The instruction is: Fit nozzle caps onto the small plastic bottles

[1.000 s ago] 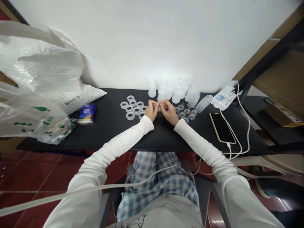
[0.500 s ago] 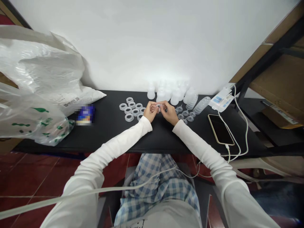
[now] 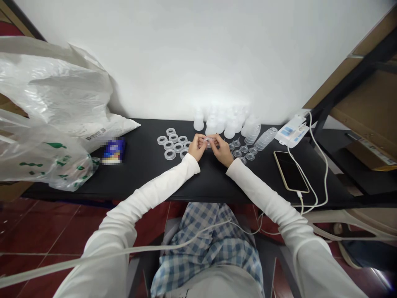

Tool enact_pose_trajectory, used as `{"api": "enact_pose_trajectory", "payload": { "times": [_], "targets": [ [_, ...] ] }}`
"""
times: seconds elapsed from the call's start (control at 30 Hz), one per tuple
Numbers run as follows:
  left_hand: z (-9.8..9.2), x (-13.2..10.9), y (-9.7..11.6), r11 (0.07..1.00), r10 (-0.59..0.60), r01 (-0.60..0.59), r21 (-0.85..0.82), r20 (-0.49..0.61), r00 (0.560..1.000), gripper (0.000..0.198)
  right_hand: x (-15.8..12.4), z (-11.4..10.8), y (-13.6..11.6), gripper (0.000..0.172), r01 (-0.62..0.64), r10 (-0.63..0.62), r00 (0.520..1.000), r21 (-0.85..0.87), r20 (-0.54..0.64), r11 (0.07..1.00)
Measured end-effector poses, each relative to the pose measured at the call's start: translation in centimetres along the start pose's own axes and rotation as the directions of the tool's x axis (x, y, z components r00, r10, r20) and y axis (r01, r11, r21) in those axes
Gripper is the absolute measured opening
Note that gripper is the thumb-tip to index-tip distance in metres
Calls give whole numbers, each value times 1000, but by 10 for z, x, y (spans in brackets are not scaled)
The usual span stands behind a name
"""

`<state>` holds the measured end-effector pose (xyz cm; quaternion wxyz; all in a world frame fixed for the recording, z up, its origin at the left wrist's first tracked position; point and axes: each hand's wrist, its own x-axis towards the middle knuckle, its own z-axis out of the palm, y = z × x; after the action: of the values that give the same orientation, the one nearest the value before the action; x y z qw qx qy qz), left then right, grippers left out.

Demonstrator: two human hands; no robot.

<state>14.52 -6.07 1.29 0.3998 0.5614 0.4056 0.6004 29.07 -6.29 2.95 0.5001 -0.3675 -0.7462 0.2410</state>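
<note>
Above the middle of the black table, my left hand [image 3: 197, 146] and my right hand [image 3: 221, 149] meet, with fingertips closed around a small clear plastic ring [image 3: 208, 141]. Fingers cover most of it, so its details are hidden. Several translucent screw rings [image 3: 170, 155] lie flat to the left of my left hand. By my right hand are several clear, flanged nipple-like pieces [image 3: 244, 148]. Frosted bottle-shaped pieces [image 3: 230, 130] stand behind my hands against the wall. Two leaning stacks of clear cups [image 3: 266, 138] rest to the right of them.
A phone [image 3: 290, 171] on a white charging cable [image 3: 325, 182] lies at the right, below a white printed packet [image 3: 291, 131]. Large plastic bags [image 3: 56, 89] and a blue packet [image 3: 113, 150] occupy the left. A cable also crosses above my lap.
My fingers have shifted slightly on the ring, which shows a paler upper edge now. Both hands stay in the same place over the table; the view has moved a little.
</note>
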Motion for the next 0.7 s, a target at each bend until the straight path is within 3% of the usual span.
{"api": "enact_pose_trajectory", "payload": {
  "times": [0.27,0.5,0.7],
  "targets": [
    [1,3,-7,999,-13,12,-30,-24,1000,29,0,0,3,28,-46,46,999,98,4,994],
    [2,1,-6,995,12,-8,99,-48,999,20,-2,3,3,27,-61,62,997,19,-44,998],
    [5,-2,-2,996,-21,28,83,-92,996,23,-2,5,2,32,-71,71,996,9,-57,997]
  ]
}}
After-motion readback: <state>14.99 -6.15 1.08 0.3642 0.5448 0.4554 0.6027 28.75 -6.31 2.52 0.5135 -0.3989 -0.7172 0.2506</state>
